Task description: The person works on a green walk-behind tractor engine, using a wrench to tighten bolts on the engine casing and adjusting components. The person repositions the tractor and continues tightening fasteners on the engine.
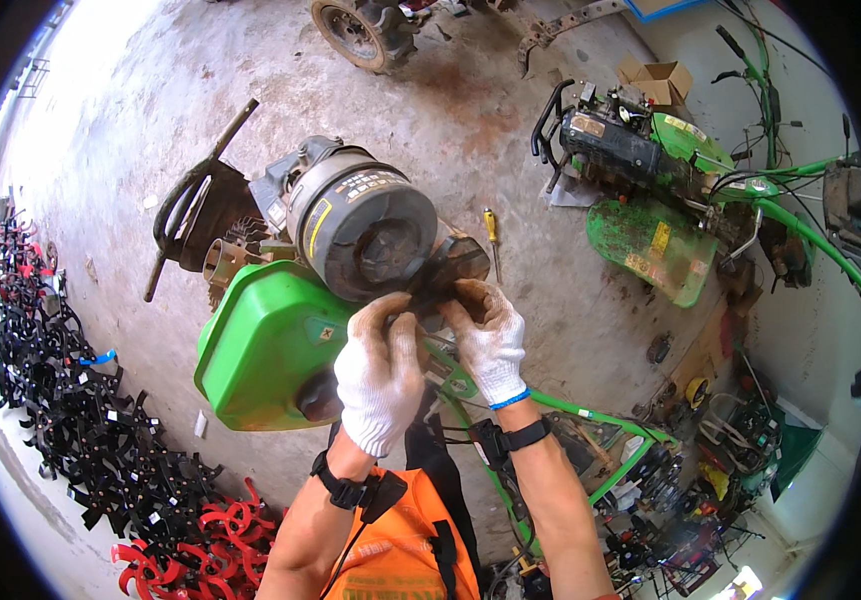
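Centre of the frame: a round grey drum (375, 235), dull, scuffed and soiled on its face, tilted on a machine that stands on the concrete floor (540, 330). Pale lettering crosses its upper rim; a yellow-edged label sits on its side. Just below, the left hand (382, 365) and right hand (488, 330), in white knitted gloves stained brown, work close together but apart, fingers bent at a dark part (460, 265) beside the drum; from here I cannot tell whether either is clamped on it. Left of centre: a smooth, glossy green housing (275, 345) with rounded corners and a small pale label. Right of the drum: a screwdriver (491, 228) with a yellow handle. Upper right: an open cardboard box (658, 82), contents hidden from me, behind a second machine whose green guard (650, 250), crusted with dirt, bears a yellow sticker. Left edge and lower left: heaped curved metal blades, black (70, 410) and red (215, 545).
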{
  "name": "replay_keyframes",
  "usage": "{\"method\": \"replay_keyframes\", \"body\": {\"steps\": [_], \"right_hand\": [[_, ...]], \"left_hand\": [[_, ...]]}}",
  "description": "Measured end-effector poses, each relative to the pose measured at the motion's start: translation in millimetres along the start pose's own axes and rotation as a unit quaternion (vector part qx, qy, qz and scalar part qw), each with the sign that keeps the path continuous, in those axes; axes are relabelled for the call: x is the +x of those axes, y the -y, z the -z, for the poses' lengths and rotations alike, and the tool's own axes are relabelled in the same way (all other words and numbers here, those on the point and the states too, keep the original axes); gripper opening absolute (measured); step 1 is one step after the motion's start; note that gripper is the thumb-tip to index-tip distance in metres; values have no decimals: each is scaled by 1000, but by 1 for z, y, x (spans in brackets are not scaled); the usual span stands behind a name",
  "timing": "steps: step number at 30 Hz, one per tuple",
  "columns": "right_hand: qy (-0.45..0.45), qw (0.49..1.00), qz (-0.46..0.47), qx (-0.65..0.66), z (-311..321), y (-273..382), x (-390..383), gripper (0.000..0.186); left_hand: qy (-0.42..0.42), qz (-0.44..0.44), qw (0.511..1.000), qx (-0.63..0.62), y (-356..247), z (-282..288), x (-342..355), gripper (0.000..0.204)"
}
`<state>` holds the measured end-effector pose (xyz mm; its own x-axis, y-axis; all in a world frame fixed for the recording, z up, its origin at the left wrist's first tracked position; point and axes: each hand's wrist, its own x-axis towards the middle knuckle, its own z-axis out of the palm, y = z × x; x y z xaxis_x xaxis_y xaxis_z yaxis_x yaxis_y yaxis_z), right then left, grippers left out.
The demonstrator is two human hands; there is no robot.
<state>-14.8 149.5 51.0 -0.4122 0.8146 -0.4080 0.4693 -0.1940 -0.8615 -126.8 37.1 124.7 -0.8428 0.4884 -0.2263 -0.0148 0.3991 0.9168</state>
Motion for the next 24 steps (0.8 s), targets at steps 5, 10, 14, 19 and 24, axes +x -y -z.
{"method": "replay_keyframes", "body": {"steps": [5,10,14,19,24], "right_hand": [[8,978,-107,178,2,4,-17,39],[76,885,-189,419,2,3,-34,38],[25,994,-79,73,7,-1,-24,35],[-1,994,58,-94,23,4,-18,50],[36,965,165,-203,27,12,-16,40]], "left_hand": [[-5,-17,997,-72,6,-1,-10,19],[4,103,968,-228,31,-9,-58,21],[38,116,986,-109,65,-37,-94,28],[90,100,991,-11,85,-74,-99,44],[159,211,964,-17,85,-90,-91,49]]}}
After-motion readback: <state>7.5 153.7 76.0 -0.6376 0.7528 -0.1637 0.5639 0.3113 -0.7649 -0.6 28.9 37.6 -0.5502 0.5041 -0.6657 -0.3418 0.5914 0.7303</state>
